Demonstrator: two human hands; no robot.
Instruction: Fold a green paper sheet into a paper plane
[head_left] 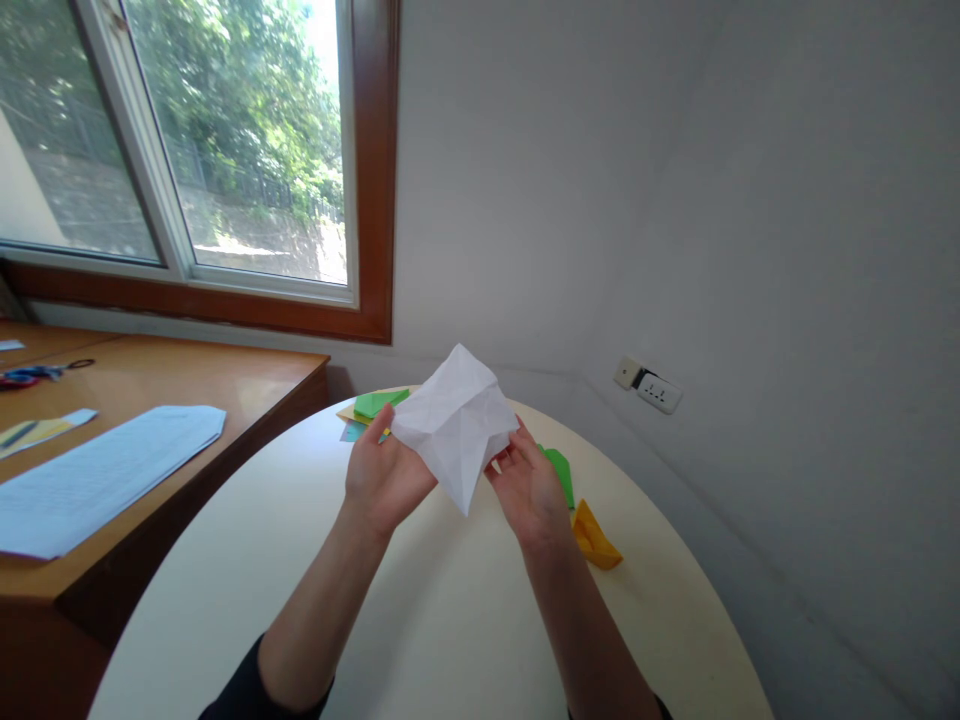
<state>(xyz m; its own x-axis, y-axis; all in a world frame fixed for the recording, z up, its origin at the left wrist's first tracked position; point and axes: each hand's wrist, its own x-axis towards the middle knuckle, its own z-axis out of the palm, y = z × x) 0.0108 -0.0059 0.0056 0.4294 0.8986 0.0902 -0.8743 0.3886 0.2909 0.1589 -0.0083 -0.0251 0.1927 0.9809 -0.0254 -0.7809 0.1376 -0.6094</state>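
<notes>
Dark sleeves are seen at the bottom edge, and from them two bare forearms are raised over the round cream table (420, 640). A creased white paper (457, 425), partly folded into a loose pointed form, is held in the air above the table between both hands. The left hand (386, 475) is cupped under the paper's left side, its fingers hidden behind the sheet, so how far they are curled cannot be told. The right hand (529, 485) is held palm up at the paper's right edge, its fingers (525, 440) half open and touching the sheet lightly rather than pinching it.

Just right of the paper, beside the right wrist, an orange folded piece (595, 540) lies on the table, with a green folded piece (559, 470) partly hidden behind the hand. Beyond the paper, more green paper (379, 402) rests on a yellow sheet at the table's far edge.

With so light a grip on the right, the paper could probably slip or spring open, and existing creases might be crushed if the hands close unevenly.
</notes>
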